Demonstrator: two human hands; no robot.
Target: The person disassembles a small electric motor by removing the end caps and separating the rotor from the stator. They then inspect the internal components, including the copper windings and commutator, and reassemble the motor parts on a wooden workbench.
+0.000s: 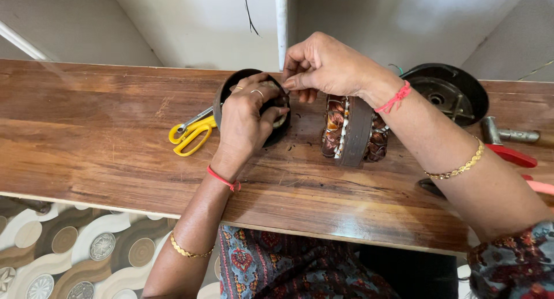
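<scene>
Clearly, work is in hand at the middle of a long wooden table (115,137). A dark round cup-shaped part (277,132) is held on edge by the left hand (245,120), whose fingers are wrapped over its rim, so the left grip is closed around that part. At the upper rim, the right hand (326,65) is brought in from the other side, with thumb and forefinger pinched narrowly together just where the left fingertips lie. Something small or thin appears to be nipped there, but what it is cannot be told.

As far as can be judged, the job is partway along. A motor core (353,130) with copper-coloured windings is stood on the table just right of the held part, apart from both hands, and a black round housing (447,91) is laid open farther right, near the table's back edge. Nothing is seen joined together yet, so the fitting of these pieces looks to be left.

Yellow-handled scissors (190,134) are lying just left of the held part, partly hidden behind it. Red-handled pliers (511,155) and a metal tool (513,134) are lying at the far right, well away from both hands.
</scene>
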